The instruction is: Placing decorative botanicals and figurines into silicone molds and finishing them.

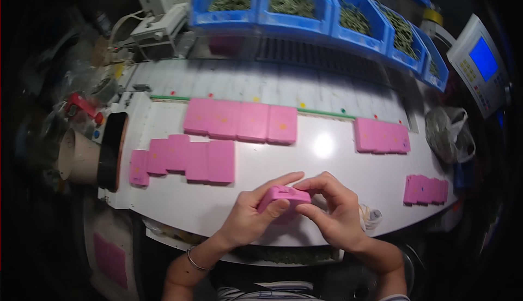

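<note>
At the front middle of the white worktable, both my hands hold a small pink block [286, 194] with a raised bit along its top edge. My left hand [253, 216] grips it from the left, thumb on its near face. My right hand [332, 214] holds it from the right with bent fingers. Several pink blocks [239, 121] lie in rows behind and to the left [193, 159]; others sit at the back right [381, 134] and right edge [425, 189]. A crumpled white item [372, 218] is beside my right hand.
Blue bins [291, 17] of small green pieces stand across the back. A control panel [474, 61] and plastic bag [447, 132] are at the right. A phone [113, 148], beige cup [76, 154] and red object [81, 107] crowd the left. The table's curved front edge [163, 219] is near.
</note>
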`<state>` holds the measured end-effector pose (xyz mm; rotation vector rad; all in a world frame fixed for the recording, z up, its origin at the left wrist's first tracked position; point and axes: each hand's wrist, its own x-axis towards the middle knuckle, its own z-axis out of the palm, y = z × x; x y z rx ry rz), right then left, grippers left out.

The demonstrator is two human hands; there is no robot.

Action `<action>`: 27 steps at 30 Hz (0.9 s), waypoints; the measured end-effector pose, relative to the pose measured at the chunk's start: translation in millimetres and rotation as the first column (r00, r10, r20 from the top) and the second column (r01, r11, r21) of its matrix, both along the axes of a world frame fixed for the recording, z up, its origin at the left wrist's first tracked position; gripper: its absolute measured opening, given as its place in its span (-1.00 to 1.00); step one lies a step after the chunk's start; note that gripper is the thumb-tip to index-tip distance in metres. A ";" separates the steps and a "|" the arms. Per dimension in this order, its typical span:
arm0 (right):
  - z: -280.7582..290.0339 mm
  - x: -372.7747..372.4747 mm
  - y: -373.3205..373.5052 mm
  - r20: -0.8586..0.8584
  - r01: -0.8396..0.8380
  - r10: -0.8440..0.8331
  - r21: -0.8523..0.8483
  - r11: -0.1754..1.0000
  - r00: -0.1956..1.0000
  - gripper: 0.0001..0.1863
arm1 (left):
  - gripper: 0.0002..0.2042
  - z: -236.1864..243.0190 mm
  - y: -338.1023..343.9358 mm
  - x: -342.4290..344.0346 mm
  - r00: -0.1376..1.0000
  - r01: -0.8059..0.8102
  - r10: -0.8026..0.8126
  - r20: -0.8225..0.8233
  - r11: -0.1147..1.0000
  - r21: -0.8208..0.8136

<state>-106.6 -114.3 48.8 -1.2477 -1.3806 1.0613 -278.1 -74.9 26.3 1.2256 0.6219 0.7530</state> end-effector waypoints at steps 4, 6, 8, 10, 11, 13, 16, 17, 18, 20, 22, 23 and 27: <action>6.4 7.6 27.0 0.157 -0.128 0.117 0.060 0.990 0.981 -0.67 | -0.47 8.5 18.7 -11.7 0.987 -0.111 0.135 -0.088 0.965 0.236; 12.1 17.3 58.2 0.430 -0.183 0.117 0.116 0.976 0.895 -0.38 | -0.49 20.4 41.6 -29.4 0.963 -0.269 0.266 -0.054 0.962 -0.058; -1.1 26.5 82.5 0.631 -0.182 0.015 0.200 0.963 0.776 -0.26 | -0.58 17.0 85.2 -63.8 0.887 -0.445 0.435 -0.158 0.895 -0.038; -16.0 34.6 99.3 0.670 -0.203 0.047 0.156 0.967 0.741 -0.18 | -0.72 36.2 128.2 -87.7 0.831 -0.550 0.529 -0.173 0.828 -0.111; -22.5 34.4 106.2 0.712 -0.234 0.070 0.135 0.963 0.699 -0.18 | -0.77 39.0 152.7 -104.6 0.811 -0.532 0.513 -0.282 0.847 0.008; -26.2 33.7 112.3 0.781 -0.312 0.103 0.122 0.942 0.617 -0.17 | -0.78 44.4 194.7 -132.1 0.696 -0.493 0.556 -0.455 0.830 0.261; -25.4 27.4 115.3 0.710 -0.322 0.172 0.082 0.943 0.683 -0.18 | -0.66 35.1 232.5 -149.6 0.387 -0.440 0.736 -0.555 0.677 0.590; -24.5 26.7 114.9 0.706 -0.313 0.169 0.078 0.947 0.687 -0.18 | -0.58 29.7 243.6 -150.0 0.170 -0.341 0.825 -0.539 0.563 0.753; -22.4 26.5 114.2 0.705 -0.316 0.169 0.082 0.945 0.688 -0.18 | -0.58 25.4 253.5 -149.5 0.166 -0.341 0.827 -0.537 0.559 0.756; -21.0 24.7 114.1 0.715 -0.286 0.150 0.072 0.956 0.682 -0.16 | -0.50 16.9 268.7 -150.4 0.066 -0.214 0.834 -0.548 0.548 0.808; -22.6 27.3 114.3 0.712 -0.282 0.133 0.094 0.955 0.689 -0.15 | -0.54 8.3 283.6 -150.4 0.071 -0.227 0.833 -0.549 0.549 0.804; -23.3 28.7 113.2 0.708 -0.285 0.121 0.118 0.951 0.695 -0.13 | -0.58 4.1 292.0 -154.9 0.042 -0.204 0.822 -0.568 0.564 0.801; -11.7 28.4 108.9 0.633 -0.209 0.086 0.123 0.970 0.769 -0.09 | -0.67 -1.5 294.7 -157.0 -0.059 -0.164 0.858 -0.510 0.495 0.853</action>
